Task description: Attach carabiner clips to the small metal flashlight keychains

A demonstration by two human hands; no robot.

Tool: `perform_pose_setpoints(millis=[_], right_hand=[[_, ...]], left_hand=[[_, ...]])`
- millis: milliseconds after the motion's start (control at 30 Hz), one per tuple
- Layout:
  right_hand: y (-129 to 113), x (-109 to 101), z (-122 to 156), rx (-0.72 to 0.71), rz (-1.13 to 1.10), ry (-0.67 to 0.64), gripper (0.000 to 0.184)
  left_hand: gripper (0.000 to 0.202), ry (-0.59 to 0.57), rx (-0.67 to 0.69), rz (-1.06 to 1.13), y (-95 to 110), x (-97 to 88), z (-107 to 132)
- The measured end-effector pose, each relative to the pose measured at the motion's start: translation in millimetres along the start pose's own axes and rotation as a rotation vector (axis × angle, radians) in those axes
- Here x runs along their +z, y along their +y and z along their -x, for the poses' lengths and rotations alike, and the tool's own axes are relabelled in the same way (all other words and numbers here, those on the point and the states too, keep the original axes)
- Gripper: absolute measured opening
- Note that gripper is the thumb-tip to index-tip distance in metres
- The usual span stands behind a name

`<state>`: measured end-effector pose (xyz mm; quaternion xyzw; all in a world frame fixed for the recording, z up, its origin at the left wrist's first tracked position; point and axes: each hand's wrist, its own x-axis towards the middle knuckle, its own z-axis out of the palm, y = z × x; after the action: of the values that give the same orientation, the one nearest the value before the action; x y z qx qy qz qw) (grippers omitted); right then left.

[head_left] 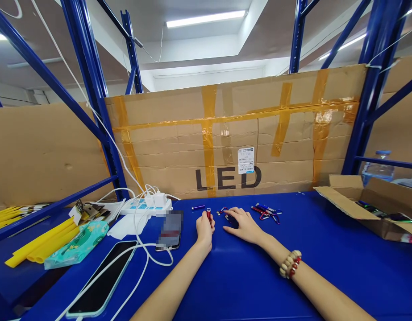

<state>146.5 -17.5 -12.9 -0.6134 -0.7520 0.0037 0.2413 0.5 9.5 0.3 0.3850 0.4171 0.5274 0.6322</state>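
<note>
Near the middle of the blue table [259,285], the left hand [205,228] is holding a small red tube [209,215], its fingers closing around it and the metal end pointing up and away from the wrist. Just beside it, the right hand [244,225] is reaching palm down over some small dark parts [228,218], thumb and forefinger standing apart; whether the fingertips are touching them, I cannot tell. A bracelet [290,264] is circling the right wrist. Just beyond the hands, a red clip [222,210] is lying between them, while a blue tube [198,207] is resting to the left. Right of the right hand, red and blue clips [266,211] are lying in a loose pile. On the left, a dark phone [172,229] is sitting near the left forearm, and a larger phone [103,278] is lying closer in, a white cable [146,263] running beside it. Behind them, a power strip [128,207] is feeding several plugs. Far right, an open box [366,221] is holding more small items.
</note>
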Motion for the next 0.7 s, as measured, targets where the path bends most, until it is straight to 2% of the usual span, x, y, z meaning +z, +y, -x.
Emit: perform_pose_setpoints(millis=[100, 167, 267, 400, 500, 600, 700], right_hand=[[1.5, 5.7, -3.5, -0.046, 0.024, -0.017, 0.065], [2.4, 8.6, -5.7, -0.076, 0.014, -0.056, 0.065], [2.6, 10.5, -7.6, -0.104, -0.012, -0.095, 0.059], [1.2, 8.4, -7.1, -0.133, -0.037, -0.034, 0.048], [-0.1, 6.9, -6.2, -0.143, -0.031, -0.002, 0.045], [-0.1, 7.7, -5.9, -0.137, -0.017, -0.017, 0.050], [1.4, 9.3, -6.0, -0.099, -0.017, -0.087, 0.062]], left_hand=[[0.023, -0.009, -0.025, 0.043, 1.3, 2.1, 5.5], [0.022, -0.027, -0.053, 0.057, 1.5, 3.0, 7.1], [0.029, -0.096, -0.120, 0.066, 2.0, 3.5, 6.4], [0.045, -0.210, -0.212, 0.089, 4.5, 3.3, 5.7], [0.048, -0.223, -0.207, 0.112, 6.5, 3.2, 8.0], [0.048, -0.213, -0.192, 0.117, 6.3, 3.9, 10.5], [0.048, -0.206, -0.187, 0.108, 5.0, 5.2, 11.3]])
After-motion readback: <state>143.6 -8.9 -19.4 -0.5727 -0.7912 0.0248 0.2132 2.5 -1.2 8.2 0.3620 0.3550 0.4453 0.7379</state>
